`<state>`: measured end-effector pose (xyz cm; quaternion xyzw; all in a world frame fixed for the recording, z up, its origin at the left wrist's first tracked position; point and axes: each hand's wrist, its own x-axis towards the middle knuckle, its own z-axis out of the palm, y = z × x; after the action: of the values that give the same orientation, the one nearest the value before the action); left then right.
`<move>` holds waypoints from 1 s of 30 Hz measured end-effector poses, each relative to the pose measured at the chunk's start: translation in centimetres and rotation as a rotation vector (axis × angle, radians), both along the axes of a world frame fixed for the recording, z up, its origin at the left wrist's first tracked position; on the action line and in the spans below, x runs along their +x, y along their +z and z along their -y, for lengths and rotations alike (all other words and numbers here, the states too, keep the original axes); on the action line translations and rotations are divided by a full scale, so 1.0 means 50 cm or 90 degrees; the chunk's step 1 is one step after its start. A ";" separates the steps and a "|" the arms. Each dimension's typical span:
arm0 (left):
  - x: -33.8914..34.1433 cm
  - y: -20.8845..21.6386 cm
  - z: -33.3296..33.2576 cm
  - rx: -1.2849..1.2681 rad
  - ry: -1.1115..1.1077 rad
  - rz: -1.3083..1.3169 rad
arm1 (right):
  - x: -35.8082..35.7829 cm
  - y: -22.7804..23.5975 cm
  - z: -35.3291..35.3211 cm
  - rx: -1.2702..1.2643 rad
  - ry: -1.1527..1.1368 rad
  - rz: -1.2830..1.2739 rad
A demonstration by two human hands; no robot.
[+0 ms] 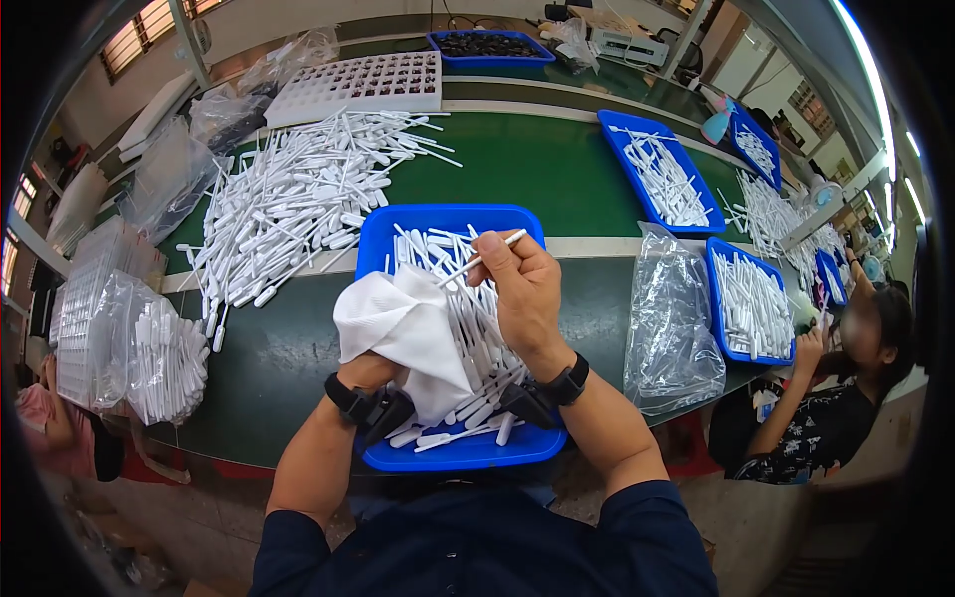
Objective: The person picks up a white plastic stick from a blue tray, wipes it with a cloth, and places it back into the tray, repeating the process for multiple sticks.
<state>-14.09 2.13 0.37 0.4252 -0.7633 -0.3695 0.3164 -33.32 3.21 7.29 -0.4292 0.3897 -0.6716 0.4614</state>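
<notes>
My right hand (pixel 522 294) pinches a slim white plastic stick (pixel 507 241) between thumb and fingers. Its lower end reaches down to a folded white cloth (pixel 403 328). My left hand (pixel 370 371) is gripping this cloth, which drapes over and hides most of its fingers. Both hands are above a blue tray (pixel 542 448) heaped with similar white sticks (pixel 484 333), each with a thick end and a thin shaft. A dark device is strapped to each wrist.
A loose pile of white sticks (pixel 298 189) lies left on the green belt. Bagged sticks (pixel 167 363) stand at the left. A clear plastic bag (pixel 676 328) and another blue tray (pixel 753 308) are at the right, beside a seated person (pixel 811 398). A white foam tray (pixel 363 85) stands behind.
</notes>
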 end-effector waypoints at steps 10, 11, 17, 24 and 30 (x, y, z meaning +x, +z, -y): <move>0.003 0.034 0.015 0.445 0.152 -0.806 | 0.024 0.032 -0.048 -0.113 0.093 -0.319; 0.000 0.030 0.015 0.474 0.168 -0.811 | 0.024 0.033 -0.050 -0.149 0.065 -0.413; 0.002 -0.057 0.030 0.054 0.146 -0.345 | -0.022 0.038 -0.001 -0.108 -0.097 -0.121; 0.022 0.024 -0.004 0.249 -0.176 -0.583 | -0.065 0.096 0.094 0.159 0.162 -0.728; 0.019 -0.022 0.024 0.636 -0.259 -0.879 | 0.121 0.120 0.277 -0.161 0.285 -0.917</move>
<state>-13.14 0.93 -0.73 0.0505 -0.2113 -0.8847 0.4125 -27.29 -10.66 13.31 -0.8793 0.4184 -0.1560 0.1658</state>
